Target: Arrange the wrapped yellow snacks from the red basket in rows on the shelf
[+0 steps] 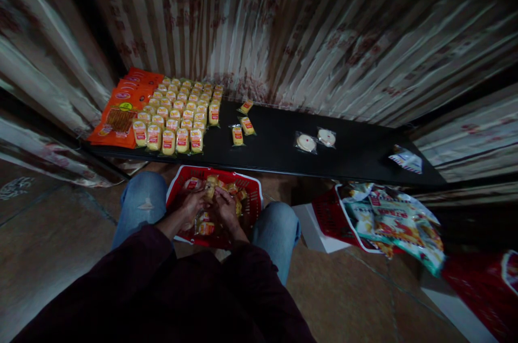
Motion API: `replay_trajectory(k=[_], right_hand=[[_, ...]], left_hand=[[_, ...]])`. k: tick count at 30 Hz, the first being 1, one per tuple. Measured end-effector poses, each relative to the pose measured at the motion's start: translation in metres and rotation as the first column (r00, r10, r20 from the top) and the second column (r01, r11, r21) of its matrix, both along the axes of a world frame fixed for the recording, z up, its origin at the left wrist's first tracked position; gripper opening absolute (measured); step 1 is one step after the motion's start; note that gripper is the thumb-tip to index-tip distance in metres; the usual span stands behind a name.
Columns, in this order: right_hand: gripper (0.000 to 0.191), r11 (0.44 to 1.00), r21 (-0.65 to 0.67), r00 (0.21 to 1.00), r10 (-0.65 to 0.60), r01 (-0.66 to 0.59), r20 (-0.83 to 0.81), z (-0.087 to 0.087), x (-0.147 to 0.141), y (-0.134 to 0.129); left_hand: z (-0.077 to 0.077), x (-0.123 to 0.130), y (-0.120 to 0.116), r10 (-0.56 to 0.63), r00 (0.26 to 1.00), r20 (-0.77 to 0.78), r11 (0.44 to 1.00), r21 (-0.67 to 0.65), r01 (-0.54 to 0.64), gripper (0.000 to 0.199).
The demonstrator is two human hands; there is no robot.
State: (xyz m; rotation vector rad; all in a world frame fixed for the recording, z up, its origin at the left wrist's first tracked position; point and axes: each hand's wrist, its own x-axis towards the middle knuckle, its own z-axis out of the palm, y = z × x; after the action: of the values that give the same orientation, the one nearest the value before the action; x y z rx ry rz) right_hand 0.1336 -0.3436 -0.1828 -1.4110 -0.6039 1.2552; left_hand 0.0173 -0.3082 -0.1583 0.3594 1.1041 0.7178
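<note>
Over a red basket between my knees, my left hand and my right hand come close together. Their fingers are closed on a small yellow cake in a clear wrapper. More wrapped cakes with red and yellow labels lie loose in the basket, beneath and around my hands. On the black shelf ahead, similar wrapped cakes stand packed in rows. Right of those rows, a few single cakes lie apart.
Orange snack packs lie at the shelf's left end. Two round white wrapped pieces and a small white-blue packet sit farther right. Another red basket of snack bags stands right of my knee. A patterned curtain hangs behind.
</note>
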Motion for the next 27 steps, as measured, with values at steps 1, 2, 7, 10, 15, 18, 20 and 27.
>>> replay_trajectory(k=[1,2,7,10,15,18,20,27], right_hand=[[0.025,1.000,-0.002,1.000,0.009,-0.009,-0.003,0.001,0.000,0.000],[0.024,1.000,-0.003,1.000,0.020,-0.020,-0.012,0.002,0.000,0.000],[0.024,0.998,0.007,0.998,0.065,-0.065,-0.021,0.012,0.001,-0.002],[0.024,0.997,-0.013,0.996,0.080,-0.080,-0.026,0.017,0.001,-0.003],[0.021,0.993,0.044,0.991,0.105,-0.108,0.083,0.015,0.004,-0.004],[0.021,0.984,0.109,0.976,0.117,-0.138,0.183,0.010,0.006,-0.005],[0.022,0.978,0.136,0.964,0.121,-0.156,0.238,0.007,0.007,-0.006],[0.025,0.969,0.147,0.908,0.125,-0.198,0.400,0.009,0.006,-0.008]], left_hand=[[-0.001,0.000,0.000,-0.005,1.000,0.005,1.000,-0.011,0.005,0.013],[-0.001,0.000,0.001,-0.005,1.000,0.011,1.000,-0.018,0.005,0.013],[-0.002,-0.001,0.001,-0.004,1.000,0.026,0.998,-0.069,0.006,0.010],[-0.002,-0.002,0.001,-0.032,0.998,0.049,0.993,-0.109,0.037,0.008],[-0.003,-0.001,0.001,-0.023,0.997,0.069,0.997,-0.075,0.028,0.009],[-0.005,-0.001,-0.001,0.008,0.999,0.047,0.997,-0.082,-0.004,0.009],[-0.007,0.000,-0.002,0.014,0.999,0.045,0.995,-0.094,-0.010,0.008],[-0.007,0.002,-0.002,0.036,0.999,0.034,0.996,-0.087,-0.033,0.010]])
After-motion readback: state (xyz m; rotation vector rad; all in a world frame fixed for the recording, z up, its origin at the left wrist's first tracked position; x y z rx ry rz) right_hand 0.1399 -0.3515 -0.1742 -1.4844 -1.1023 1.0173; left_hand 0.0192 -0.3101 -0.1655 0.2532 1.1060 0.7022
